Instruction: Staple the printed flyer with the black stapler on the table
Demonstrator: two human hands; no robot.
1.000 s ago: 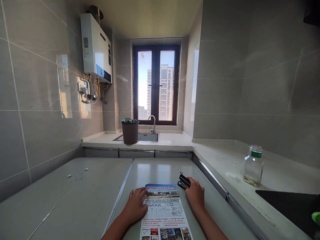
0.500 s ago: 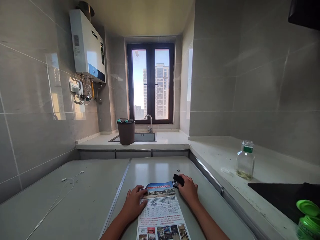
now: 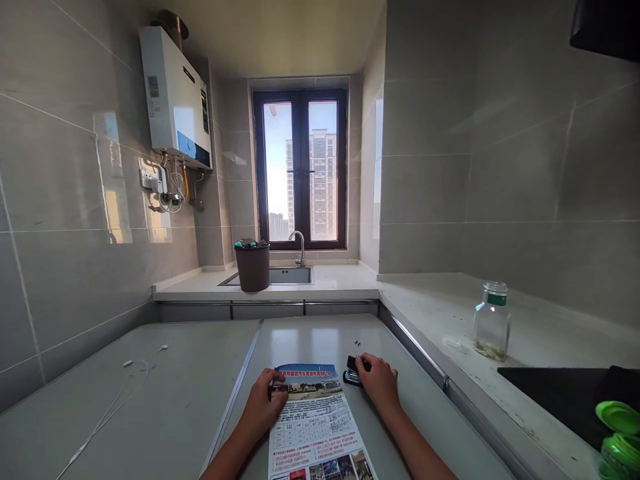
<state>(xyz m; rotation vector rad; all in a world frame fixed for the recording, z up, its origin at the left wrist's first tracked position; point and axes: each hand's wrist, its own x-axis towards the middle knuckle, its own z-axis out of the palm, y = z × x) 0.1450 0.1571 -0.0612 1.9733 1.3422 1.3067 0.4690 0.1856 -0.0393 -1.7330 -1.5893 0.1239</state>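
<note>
"Paper (image 3: 316, 423) and left hand (image 3: 263, 400) have shifted leftward since the preceding frame; a gap now separates the paper from the stapler (image 3: 353, 379), which met its far right corner half a second ago. How are the hands disposed?"

"Left hand: at the paper's far left corner, thumb and forefinger parted over it; whether other fingers pinch it from beneath cannot be told. Right hand (image 3: 379, 378): closed around the rear of the stapler, just right of the paper's far right corner."

"Where is the paper?"

"On the tabletop (image 3: 300, 335), printed side up, its near end cut off by the view. Two small dark bits (image 3: 357, 343) lie beyond it, to the right."

"Which step is shown?"

"Alignment, apparently. A further move would call for bringing the stapler's front end to the paper's edge, with the left hand preventing any slide."
</note>
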